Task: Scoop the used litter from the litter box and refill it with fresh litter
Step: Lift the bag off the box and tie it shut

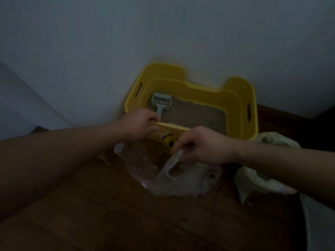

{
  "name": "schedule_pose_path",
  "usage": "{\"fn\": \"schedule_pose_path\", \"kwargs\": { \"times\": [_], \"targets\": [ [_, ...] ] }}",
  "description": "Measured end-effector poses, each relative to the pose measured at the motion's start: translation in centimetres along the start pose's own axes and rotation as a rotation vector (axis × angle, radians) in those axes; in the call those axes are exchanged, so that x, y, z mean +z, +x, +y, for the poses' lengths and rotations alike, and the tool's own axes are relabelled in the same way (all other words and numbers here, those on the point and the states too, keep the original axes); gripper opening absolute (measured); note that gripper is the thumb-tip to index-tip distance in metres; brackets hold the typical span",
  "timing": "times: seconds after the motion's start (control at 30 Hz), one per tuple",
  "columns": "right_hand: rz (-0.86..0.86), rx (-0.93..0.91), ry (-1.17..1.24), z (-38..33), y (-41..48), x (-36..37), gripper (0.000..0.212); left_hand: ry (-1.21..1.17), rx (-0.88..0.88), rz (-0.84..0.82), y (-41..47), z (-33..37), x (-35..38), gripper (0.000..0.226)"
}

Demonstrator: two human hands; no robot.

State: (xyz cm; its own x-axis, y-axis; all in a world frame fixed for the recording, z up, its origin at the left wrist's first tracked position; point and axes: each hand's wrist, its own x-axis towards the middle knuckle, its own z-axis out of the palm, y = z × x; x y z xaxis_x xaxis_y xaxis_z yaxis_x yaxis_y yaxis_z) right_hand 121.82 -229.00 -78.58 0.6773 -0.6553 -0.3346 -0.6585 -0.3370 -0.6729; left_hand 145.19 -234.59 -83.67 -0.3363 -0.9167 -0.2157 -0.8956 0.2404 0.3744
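The yellow litter box (233, 105) sits on the wooden floor (126, 214) against the wall (163, 33), with a clear plastic bag (150, 167) open just in front of it. The left hand (137, 122) curls its fingers over the box's near rim and the right hand (204, 147) pinches the bag's handle. The pale scoop (161, 102) lies on the litter (199, 115) inside.

Dim light, pale wall (163, 29), brown wooden floor (108, 214)
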Motion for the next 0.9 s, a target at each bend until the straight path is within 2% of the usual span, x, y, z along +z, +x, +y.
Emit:
{"fn": "schedule_pose_path", "kwargs": {
  "times": [0.07, 0.13, 0.23, 0.4, 0.57, 0.7, 0.8, 0.9],
  "targets": [
    [0.031, -0.034, -0.002, 0.2, -0.3, 0.0, 0.016, 0.141, 0.053, 0.056, -1.2, -0.5, -0.1, 0.046],
    [0.073, -0.070, -0.008, 0.6, -0.7, -0.1, 0.010, 0.209, 0.069, 0.183, -2.8, -1.0, -0.5, 0.057],
    [0.125, -0.095, 0.029, 1.3, -1.5, -0.4, 0.012, 0.108, -0.098, 0.305, -5.9, -1.5, -0.9, 0.048],
    [0.129, -0.106, 0.074, 2.0, -2.2, -0.5, 0.019, 0.083, -0.320, 0.223, -8.8, -2.8, 0.3, 0.054],
    [0.148, -0.096, 0.107, 2.1, -2.5, -0.5, 0.024, 0.071, -0.350, 0.093, -8.4, -3.5, 0.7, 0.038],
    [0.164, -0.094, 0.111, 2.1, -2.7, -0.7, 0.023, -0.077, -0.368, 0.018, -7.9, -3.4, 1.0, 0.032],
    [0.192, -0.089, 0.120, 2.2, -3.0, -0.9, 0.021, -0.130, -0.365, 0.099, -7.6, -3.1, 0.9, 0.015],
    [0.262, -0.075, 0.118, 2.2, -3.3, -1.1, 0.016, -0.184, -0.312, 0.259, -7.6, -1.9, -0.4, 0.017]
  ]
}}
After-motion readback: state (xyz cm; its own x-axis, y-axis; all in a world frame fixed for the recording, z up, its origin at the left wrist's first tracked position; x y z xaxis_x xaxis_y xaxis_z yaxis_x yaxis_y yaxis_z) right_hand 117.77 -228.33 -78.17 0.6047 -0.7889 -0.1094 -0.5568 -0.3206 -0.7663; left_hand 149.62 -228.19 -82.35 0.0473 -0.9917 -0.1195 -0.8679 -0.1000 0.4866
